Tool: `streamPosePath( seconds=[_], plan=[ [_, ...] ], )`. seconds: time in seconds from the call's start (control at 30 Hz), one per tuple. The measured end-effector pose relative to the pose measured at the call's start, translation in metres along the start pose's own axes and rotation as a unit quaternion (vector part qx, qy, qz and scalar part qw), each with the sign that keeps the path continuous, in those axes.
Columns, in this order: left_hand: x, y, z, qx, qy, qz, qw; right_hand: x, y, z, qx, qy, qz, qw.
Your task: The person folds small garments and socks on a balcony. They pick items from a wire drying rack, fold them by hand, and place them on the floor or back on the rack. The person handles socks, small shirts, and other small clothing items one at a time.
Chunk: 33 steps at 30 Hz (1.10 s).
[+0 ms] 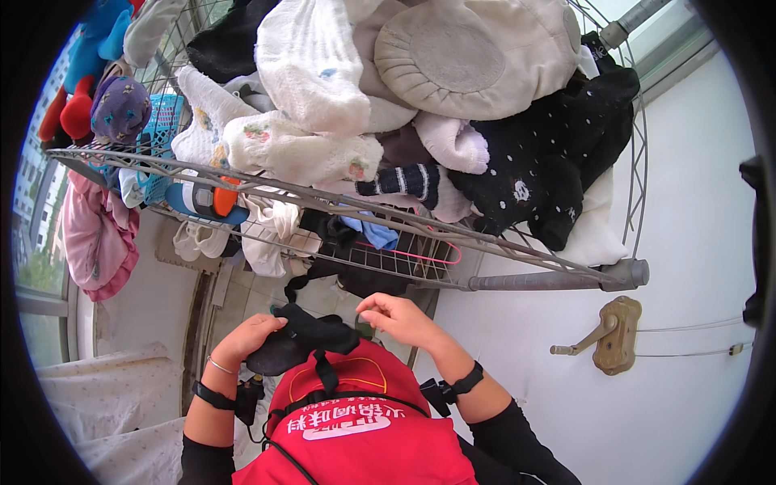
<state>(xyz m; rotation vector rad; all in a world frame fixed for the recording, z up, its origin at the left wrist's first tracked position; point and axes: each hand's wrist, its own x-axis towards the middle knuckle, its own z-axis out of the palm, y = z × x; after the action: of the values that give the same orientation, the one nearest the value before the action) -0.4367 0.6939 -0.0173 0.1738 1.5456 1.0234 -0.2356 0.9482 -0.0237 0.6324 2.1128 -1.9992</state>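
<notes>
In front of my red apron [347,376], my left hand [246,338] pinches a dark sock [303,335] between thumb and fingers. The sock hangs crumpled, stretching to the right toward my other hand. My right hand [404,319] is just past the sock's right end, loosely bent with thumb and forefinger apart. Nothing shows in its grip. Above both hands, a wire rack shelf [356,204] carries a pile of clothing: white patterned socks [311,73], a beige cloth hat [461,56] and a black dotted garment [541,153].
A lower wire shelf [388,263] holds more cloth and a pink hanger [458,250]. A pink garment [97,234] hangs at the left beside the window. A brass-coloured crank [616,335] is fixed to the right wall. Pale patterned cloth [121,400] drapes at lower left.
</notes>
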Motion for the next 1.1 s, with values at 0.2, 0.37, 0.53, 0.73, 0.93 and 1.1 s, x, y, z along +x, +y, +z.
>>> streamPosePath(
  seconds=[0.2, 0.37, 0.53, 0.73, 0.93, 1.1],
  plan=[
    [-0.004, -0.01, -0.012, -0.019, 0.036, -0.018, 0.999, -0.008, 0.004, -0.019, 0.016, 0.016, 0.039, 0.999],
    [-0.01, -0.017, -0.022, -0.034, 0.066, 0.002, 0.997, -0.012, 0.005, -0.025, 0.031, 0.032, 0.042, 0.998],
    [-0.008, -0.028, -0.023, -0.037, 0.111, 0.036, 0.992, -0.01, 0.003, -0.025, 0.059, 0.027, 0.043, 0.997],
    [-0.01, -0.039, -0.026, -0.032, 0.096, 0.027, 0.995, -0.019, -0.006, -0.028, 0.041, 0.062, -0.011, 0.997],
    [-0.011, -0.04, -0.029, -0.001, 0.111, 0.031, 0.993, -0.013, -0.006, -0.048, 0.038, 0.169, -0.093, 0.98],
    [-0.016, -0.041, -0.034, 0.073, 0.124, 0.053, 0.988, -0.007, 0.0, -0.059, 0.047, 0.244, -0.082, 0.965]
  ],
)
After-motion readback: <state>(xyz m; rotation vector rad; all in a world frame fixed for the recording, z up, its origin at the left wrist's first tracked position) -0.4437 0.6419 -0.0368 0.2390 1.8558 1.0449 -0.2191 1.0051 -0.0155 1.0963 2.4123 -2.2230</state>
